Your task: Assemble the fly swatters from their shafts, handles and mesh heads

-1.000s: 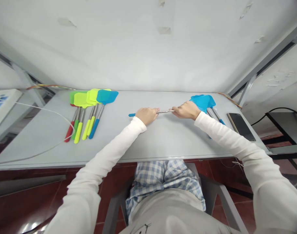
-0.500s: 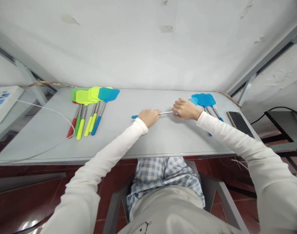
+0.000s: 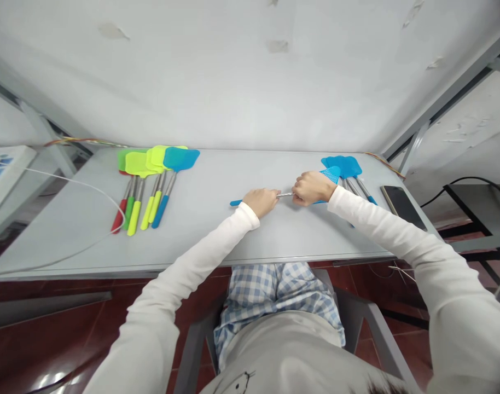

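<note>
Both hands grip one blue fly swatter [image 3: 286, 194] lying crosswise just over the table, its metal rod showing between them. My left hand [image 3: 261, 202] is closed around it, with the blue handle end sticking out to the left. My right hand [image 3: 313, 187] is closed around the rod near the head, and hides part of the blue perforated head that shows behind and right of it. Beside the right hand, several blue swatters [image 3: 344, 165] lie in an overlapping pile, handles toward me.
At the table's left lie several fly swatters [image 3: 137, 164] in red, green, yellow and blue. A white cable [image 3: 106, 191] curves across the handles there. A phone [image 3: 402, 206] rests near the right edge of the table [image 3: 233, 241]. A wall stands behind.
My left hand has slid right with the handle, closer to my right hand, so less rod shows between them. More of the perforated head now shows by my right hand.
</note>
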A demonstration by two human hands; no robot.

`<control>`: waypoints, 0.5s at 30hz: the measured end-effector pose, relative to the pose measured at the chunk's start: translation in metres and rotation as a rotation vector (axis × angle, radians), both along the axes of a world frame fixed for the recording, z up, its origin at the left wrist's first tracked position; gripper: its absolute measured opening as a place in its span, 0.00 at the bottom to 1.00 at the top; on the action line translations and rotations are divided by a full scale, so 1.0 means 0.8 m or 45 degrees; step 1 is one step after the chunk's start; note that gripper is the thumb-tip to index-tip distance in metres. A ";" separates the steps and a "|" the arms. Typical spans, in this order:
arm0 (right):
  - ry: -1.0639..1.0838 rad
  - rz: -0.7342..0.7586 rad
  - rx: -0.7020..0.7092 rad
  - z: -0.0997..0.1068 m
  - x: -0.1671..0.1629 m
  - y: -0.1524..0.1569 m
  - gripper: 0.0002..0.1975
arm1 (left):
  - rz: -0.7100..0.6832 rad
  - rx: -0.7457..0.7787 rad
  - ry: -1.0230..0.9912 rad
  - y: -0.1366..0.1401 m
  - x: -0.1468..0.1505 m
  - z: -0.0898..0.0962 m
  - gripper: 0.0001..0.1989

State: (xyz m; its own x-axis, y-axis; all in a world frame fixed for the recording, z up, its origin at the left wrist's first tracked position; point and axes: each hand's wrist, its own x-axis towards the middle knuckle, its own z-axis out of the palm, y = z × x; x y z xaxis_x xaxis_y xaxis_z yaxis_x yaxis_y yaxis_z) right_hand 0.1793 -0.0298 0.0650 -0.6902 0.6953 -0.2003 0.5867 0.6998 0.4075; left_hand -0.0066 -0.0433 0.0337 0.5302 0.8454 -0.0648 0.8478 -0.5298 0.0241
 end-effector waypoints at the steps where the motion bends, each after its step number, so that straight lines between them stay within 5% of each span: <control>1: -0.003 -0.001 -0.001 0.000 -0.001 0.000 0.18 | 0.011 -0.004 -0.009 -0.001 0.000 -0.001 0.21; 6: -0.007 0.058 -0.006 -0.001 -0.004 0.005 0.17 | 0.053 -0.086 -0.162 -0.001 -0.001 -0.005 0.18; 11: 0.321 0.167 0.301 0.002 -0.004 0.001 0.15 | 0.227 -0.288 -0.577 0.012 -0.005 -0.014 0.13; 15: 0.795 -0.107 0.417 -0.008 -0.010 -0.013 0.15 | 0.379 -0.427 -0.988 0.017 -0.004 -0.025 0.09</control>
State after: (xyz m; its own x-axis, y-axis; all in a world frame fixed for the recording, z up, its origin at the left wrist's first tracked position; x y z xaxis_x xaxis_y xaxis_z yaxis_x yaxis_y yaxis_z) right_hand 0.1713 -0.0405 0.0585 -0.5492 0.7082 0.4438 0.8259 0.5410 0.1587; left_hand -0.0096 -0.0295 0.0138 0.2894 0.9560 -0.0475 0.6298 -0.1528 0.7616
